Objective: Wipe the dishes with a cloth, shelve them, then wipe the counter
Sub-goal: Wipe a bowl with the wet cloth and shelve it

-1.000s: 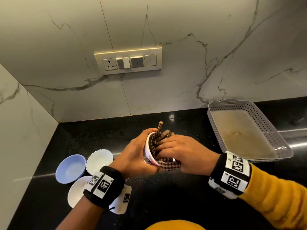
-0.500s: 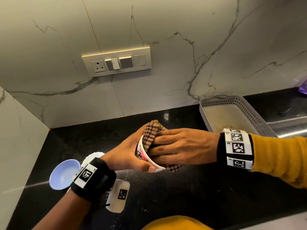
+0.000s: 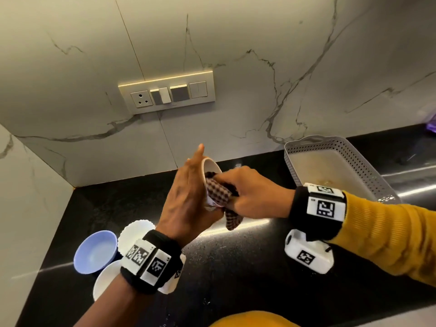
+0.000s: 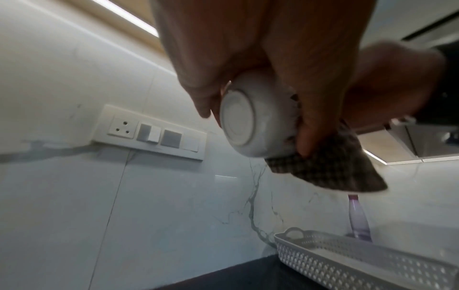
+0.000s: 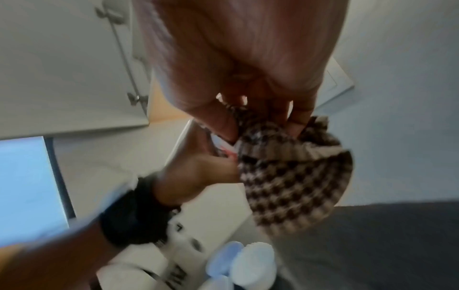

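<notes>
A small white bowl (image 3: 210, 166) is held above the black counter (image 3: 236, 267), tipped on its side with its mouth to the right. My left hand (image 3: 191, 185) grips it from behind; in the left wrist view thumb and fingers wrap the bowl (image 4: 248, 121) near its base. My right hand (image 3: 243, 190) grips a brown checked cloth (image 3: 218, 193) and presses it into the bowl's lower half. A loose corner of the cloth (image 4: 327, 172) hangs below the bowl. The right wrist view shows my fingers bunched on the cloth (image 5: 285, 176).
A blue bowl (image 3: 95, 252), a scalloped white bowl (image 3: 132, 234) and a white plate (image 3: 106, 282) sit at the counter's left corner. A grey perforated tray (image 3: 368, 168) stands at the right by the wall. A switch panel (image 3: 167, 94) is on the marble wall. A purple bottle (image 4: 357, 219) stands behind the tray.
Both hands have lifted the bowl higher and tipped it more upright on its side. The cloth has slid from covering the whole mouth to the lower part, baring the upper inside.
</notes>
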Motion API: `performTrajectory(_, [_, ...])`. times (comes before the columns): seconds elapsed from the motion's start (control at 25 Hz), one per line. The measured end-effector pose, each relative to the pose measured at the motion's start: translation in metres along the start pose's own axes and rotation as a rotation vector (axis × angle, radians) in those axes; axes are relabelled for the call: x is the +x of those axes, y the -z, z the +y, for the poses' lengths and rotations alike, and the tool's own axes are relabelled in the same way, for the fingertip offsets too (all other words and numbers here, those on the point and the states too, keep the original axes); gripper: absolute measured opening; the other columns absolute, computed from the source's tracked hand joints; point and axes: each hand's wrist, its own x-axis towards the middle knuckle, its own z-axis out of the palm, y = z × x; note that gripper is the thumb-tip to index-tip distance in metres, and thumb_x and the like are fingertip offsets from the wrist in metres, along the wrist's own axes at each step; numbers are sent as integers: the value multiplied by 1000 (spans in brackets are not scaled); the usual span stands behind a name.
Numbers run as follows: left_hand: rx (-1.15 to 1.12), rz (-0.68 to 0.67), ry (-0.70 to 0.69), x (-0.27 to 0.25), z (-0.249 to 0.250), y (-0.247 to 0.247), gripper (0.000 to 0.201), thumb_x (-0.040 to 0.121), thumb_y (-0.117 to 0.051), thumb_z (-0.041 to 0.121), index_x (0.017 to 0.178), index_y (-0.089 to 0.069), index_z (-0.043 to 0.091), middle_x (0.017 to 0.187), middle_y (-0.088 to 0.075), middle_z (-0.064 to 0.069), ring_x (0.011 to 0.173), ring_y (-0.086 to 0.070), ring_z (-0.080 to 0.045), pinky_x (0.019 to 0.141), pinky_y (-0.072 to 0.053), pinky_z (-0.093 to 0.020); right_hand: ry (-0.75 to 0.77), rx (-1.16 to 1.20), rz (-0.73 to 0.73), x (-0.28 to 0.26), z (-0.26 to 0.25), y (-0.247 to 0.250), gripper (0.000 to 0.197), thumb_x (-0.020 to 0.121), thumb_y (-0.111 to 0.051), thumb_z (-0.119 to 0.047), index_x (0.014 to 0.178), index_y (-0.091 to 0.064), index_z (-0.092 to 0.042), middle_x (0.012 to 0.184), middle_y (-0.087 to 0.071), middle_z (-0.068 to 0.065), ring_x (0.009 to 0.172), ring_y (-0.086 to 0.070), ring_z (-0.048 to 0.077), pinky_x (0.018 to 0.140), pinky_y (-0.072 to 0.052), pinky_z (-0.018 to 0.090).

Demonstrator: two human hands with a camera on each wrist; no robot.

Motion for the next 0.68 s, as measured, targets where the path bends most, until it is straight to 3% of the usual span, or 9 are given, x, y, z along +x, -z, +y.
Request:
performTrajectory(0.08, [58, 129, -17, 5, 5, -1, 125, 70, -88, 33, 162, -5, 13, 153, -41, -21, 143, -41, -42, 116, -38, -60, -96, 324, 142, 11, -12, 0, 14, 91, -69, -3, 88, -73, -15, 86, -75, 8, 82, -70, 17, 75, -60, 48])
performTrajectory(0.16, [111, 243, -54, 5, 6, 0, 114, 72, -84, 30, 159, -14, 3, 152, -38, -19, 145, -35, -37, 117, -36, -65, -212, 648, 189, 23, -23, -2, 12, 93, -63, 3, 99, -73, 0, 102, -76, 23, 97, -73, 31, 94, -58, 53])
performTrajectory(0.28, [142, 303, -141, 3, 6, 0, 105, 74, -80, 28, 154, -22, -6, 150, -32, -14, 147, -23, -17, 117, -34, -62, -359, 888, 234, 33, -31, 2, 17, 96, -60, 5, 105, -73, 0, 114, -73, 26, 101, -71, 29, 108, -51, 55])
performTrajectory(0.36, [160, 265, -114, 2, -3, 4, 111, 72, -84, 26, 157, -18, -2, 151, -35, -15, 145, -31, -24, 116, -38, -62, -334, 896, 201, 33, -35, 0, 21, 97, -58, 6, 109, -73, -3, 118, -72, 25, 104, -69, 28, 110, -50, 55])
performTrajectory(0.44, [137, 207, 4, 3, -14, 13, 126, 65, -92, 23, 162, -12, 7, 148, -44, -18, 137, -47, -33, 111, -45, -60, -204, 779, 128, 31, -36, -9, 27, 99, -57, 6, 113, -73, -11, 115, -74, 20, 109, -69, 26, 107, -53, 51])
performTrajectory(0.56, [-9, 81, 106, 2, -26, 33, 140, 58, -99, 32, 164, -9, 17, 141, -56, -12, 125, -60, -29, 104, -51, -50, 39, 272, 52, 25, -28, -11, 36, 96, -62, 5, 127, -71, -13, 116, -74, 5, 111, -67, 19, 99, -57, 36])
performTrajectory(0.64, [-230, -20, 112, -1, -28, 46, 137, 58, -96, 46, 164, -12, 23, 137, -61, -1, 122, -64, -19, 103, -52, -38, 207, -96, -5, 20, -20, -3, 47, 91, -66, 2, 137, -64, -9, 131, -69, 9, 124, -61, 24, 106, -51, 40])
performTrajectory(0.68, [-386, -69, 119, -4, -27, 52, 134, 58, -95, 44, 164, -16, 23, 136, -63, 2, 123, -65, -17, 105, -52, -34, 287, -258, -48, 17, -15, 0, 52, 91, -66, -2, 142, -60, -9, 140, -64, 10, 133, -56, 25, 114, -46, 43])
